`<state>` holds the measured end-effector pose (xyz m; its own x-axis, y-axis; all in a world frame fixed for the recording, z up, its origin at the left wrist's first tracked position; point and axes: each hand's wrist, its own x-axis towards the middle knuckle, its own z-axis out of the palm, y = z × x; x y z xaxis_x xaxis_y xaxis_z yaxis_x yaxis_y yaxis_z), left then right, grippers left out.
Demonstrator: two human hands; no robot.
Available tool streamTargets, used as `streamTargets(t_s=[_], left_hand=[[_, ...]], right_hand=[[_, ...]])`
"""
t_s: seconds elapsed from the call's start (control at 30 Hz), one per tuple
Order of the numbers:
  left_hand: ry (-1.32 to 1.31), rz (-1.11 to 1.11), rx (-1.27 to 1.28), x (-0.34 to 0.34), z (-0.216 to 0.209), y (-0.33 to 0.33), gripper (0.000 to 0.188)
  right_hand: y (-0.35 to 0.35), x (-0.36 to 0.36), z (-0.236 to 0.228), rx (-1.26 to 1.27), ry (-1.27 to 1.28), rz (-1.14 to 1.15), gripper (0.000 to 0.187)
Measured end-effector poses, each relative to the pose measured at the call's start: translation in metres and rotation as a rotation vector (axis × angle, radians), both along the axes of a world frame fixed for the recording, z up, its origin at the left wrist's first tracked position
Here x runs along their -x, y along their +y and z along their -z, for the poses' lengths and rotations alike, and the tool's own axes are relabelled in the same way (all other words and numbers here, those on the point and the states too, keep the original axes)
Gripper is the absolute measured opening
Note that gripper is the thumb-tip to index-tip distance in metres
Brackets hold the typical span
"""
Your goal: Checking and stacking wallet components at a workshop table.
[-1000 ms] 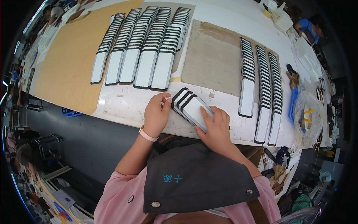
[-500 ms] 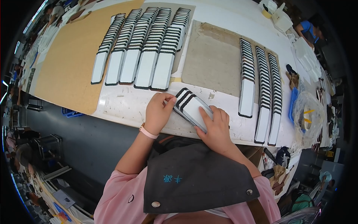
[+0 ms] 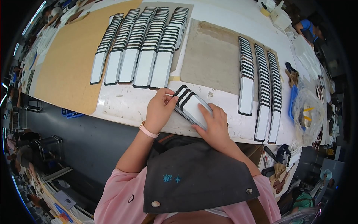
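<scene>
A small stack of white, black-edged flat strips (image 3: 195, 110) lies slanted near the table's front edge, its far-left ends fanned so that several black edges show as bands. My right hand (image 3: 214, 121) wraps over the near-right part, fingers on top and thumb along the near side. With bent fingers, my left hand (image 3: 158, 110) pinches at the far-left corner of the stack; its fingertips partly hide what they grip. Just beyond that hand stand long overlapping rows of similar strips (image 3: 161, 69).
More overlapping rows (image 3: 246, 93) lie to the right, partly on a grey board (image 3: 212, 56). A tan board (image 3: 71, 63) covers the left of the white table. At the right edge are a clear plastic bag (image 3: 307, 119) and a blue object (image 3: 292, 102). Other people sit farther off.
My left fingers have shifted slightly at the stack's corner, with one finger now stretched farther over it. My right hand keeps its hold; the view has moved slightly.
</scene>
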<state>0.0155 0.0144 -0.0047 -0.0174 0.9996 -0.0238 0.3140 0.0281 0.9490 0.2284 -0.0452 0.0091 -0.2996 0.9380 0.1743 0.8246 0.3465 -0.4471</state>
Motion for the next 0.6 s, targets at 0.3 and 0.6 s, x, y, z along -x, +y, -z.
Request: streamTargets(t_s=[0.3,0.6], left_hand=[[-0.070,0.047,0.153,-0.002,-0.003,-0.011,0.022],[0.298,0.011,-0.149,0.010,0.004,-0.012,0.016]], right_hand=[[-0.010,-0.006,-0.008,-0.042,0.003,0.011,0.064],[-0.015,-0.007,-0.004,-0.092,-0.066,0.001,0.065]])
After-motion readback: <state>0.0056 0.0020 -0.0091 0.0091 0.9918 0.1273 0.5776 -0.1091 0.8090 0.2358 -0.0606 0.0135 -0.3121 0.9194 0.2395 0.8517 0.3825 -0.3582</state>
